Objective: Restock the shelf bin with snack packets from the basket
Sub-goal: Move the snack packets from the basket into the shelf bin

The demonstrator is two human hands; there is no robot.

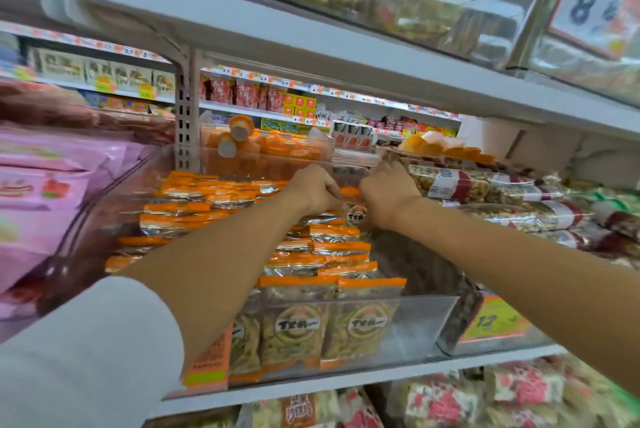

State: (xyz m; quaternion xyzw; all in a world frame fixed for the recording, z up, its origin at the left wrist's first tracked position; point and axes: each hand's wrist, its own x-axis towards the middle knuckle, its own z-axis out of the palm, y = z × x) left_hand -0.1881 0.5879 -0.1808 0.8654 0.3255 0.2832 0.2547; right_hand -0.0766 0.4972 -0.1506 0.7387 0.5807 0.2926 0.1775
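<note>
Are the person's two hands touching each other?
Apart. The head view shows a strip of the orange packet in the gap between the left hand and the right hand.

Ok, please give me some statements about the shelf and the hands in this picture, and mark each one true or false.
1. The left hand and the right hand both reach deep into the clear plastic bin. True.
2. The shiny snack packets in the bin have blue top edges. False: the edges are orange.
3. A yellow price sign showing 12 stands right of the bin. True.
4. A long sleeve covers the right forearm. False: it is bare.
5. The left arm wears a light grey sleeve. True.
</note>
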